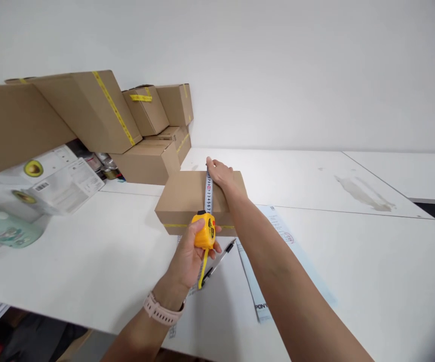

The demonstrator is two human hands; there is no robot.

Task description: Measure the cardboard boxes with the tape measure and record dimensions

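Observation:
My left hand (187, 259) is wrapped round a yellow tape measure (204, 231) at the near side of a closed cardboard box (185, 193). From its case the white numbered blade (208, 193) runs straight across the box top to the far edge. There my right hand (221, 173) holds the blade's end, its palm resting over the box top; the tip is partly hidden by the fingers. A yellow strap (204, 269) hangs from the case. Beneath it a black and clear pen (219, 261) lies on white paper (225, 296).
Cardboard boxes (89, 108) with yellow tape are stacked at the left against the wall. White cartons with avocado pictures (51, 176) and a mint-green bottle (8, 226) stand below them. A light-blue printed sheet (292, 251) lies under my right forearm on the white table (371, 266).

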